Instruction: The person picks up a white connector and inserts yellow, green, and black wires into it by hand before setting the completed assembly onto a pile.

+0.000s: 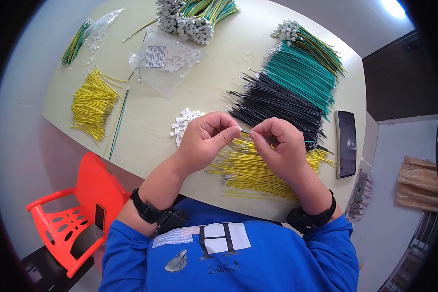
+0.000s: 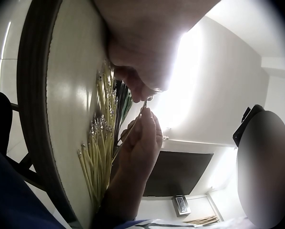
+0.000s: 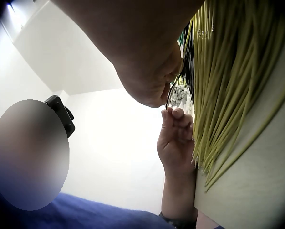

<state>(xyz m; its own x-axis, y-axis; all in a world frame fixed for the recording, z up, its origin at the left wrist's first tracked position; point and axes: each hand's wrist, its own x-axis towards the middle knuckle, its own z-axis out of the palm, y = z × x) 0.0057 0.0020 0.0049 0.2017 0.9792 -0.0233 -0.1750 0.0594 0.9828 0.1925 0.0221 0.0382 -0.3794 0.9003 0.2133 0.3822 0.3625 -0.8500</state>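
Over the table's front half, my two hands meet fingertip to fingertip. My left hand [image 1: 204,138] pinches a small white connector housing [image 1: 240,129], mostly hidden by thumb and forefinger. My right hand [image 1: 282,146] pinches thin wires at their ends, close to that housing. A green wire [image 1: 309,141] shows past the right hand, and a yellow wire [image 2: 137,120] runs back from the fingertips in the left wrist view. Just left of my left hand lies a pile of white housings [image 1: 181,121]. Below the right hand spreads a bundle of yellow wires [image 1: 253,173].
Black wires [image 1: 277,104] and green wires [image 1: 299,70] lie beyond the right hand, with a phone [image 1: 346,143] at the right edge. Farther back are a bag of housings [image 1: 168,61] and finished harnesses [image 1: 194,22]. More yellow wires [image 1: 93,104] lie left, near a red chair [image 1: 90,194].
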